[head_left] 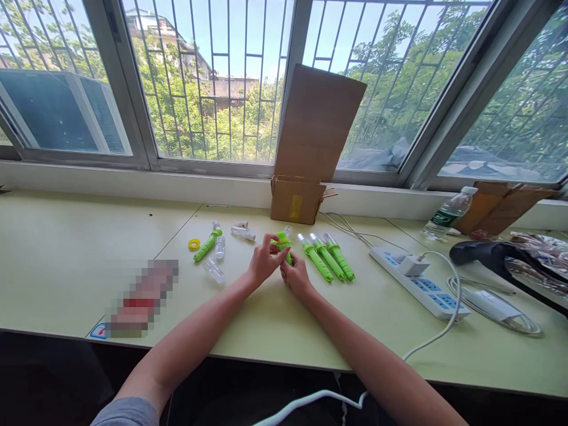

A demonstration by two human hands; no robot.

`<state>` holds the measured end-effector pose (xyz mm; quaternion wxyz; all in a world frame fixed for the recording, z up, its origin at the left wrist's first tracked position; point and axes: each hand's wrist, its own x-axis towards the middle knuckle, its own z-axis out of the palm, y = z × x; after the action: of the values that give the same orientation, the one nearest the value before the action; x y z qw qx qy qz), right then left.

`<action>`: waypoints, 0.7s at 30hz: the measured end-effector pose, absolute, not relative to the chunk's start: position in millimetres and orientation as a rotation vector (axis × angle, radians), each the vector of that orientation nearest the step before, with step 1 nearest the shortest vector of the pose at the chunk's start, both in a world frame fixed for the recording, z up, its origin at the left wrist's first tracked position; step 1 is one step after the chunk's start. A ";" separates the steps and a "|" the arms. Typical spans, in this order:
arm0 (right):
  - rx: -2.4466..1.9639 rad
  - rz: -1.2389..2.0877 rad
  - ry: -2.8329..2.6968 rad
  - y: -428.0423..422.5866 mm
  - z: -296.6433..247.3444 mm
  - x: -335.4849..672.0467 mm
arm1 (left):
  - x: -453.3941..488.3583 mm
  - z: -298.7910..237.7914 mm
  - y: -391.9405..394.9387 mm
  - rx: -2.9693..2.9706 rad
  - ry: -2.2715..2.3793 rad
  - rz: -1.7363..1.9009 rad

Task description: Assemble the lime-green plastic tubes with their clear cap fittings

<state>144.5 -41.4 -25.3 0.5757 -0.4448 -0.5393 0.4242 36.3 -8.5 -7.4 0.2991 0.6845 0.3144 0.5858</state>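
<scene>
My left hand and my right hand meet at the middle of the pale green table, both closed on a green plastic tube toy with a clear tip. Three finished green tubes lie in a row just right of my hands. To the left lie another green tube, a yellow ring and several clear plastic caps. Two small white and clear parts rest behind them.
An open cardboard box stands against the window sill behind my hands. A white power strip with a plugged charger and cables lies at the right, beside a water bottle, a black object and more cardboard.
</scene>
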 end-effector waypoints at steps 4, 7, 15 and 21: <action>-1.036 1.024 -1.245 -43.3 -22.6 144.1 | 36.3 -7.4 -8.1 1.817 0.836 1.560; -1.024 1.047 -1.234 -43.9 -21.9 144.4 | 36.2 -8.0 -7.4 1.821 0.832 1.553; -0.997 1.084 -1.247 -43.3 -22.8 146.3 | 36.4 -9.1 -6.0 1.868 0.846 1.543; -0.985 1.108 -1.243 -44.0 -22.9 147.5 | 36.3 -8.3 -6.1 1.873 0.854 1.529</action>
<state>147.5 -44.0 -22.9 0.5677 -0.4192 -0.5289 0.4715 36.3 -6.1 -8.3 0.2846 0.7003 0.3192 0.5716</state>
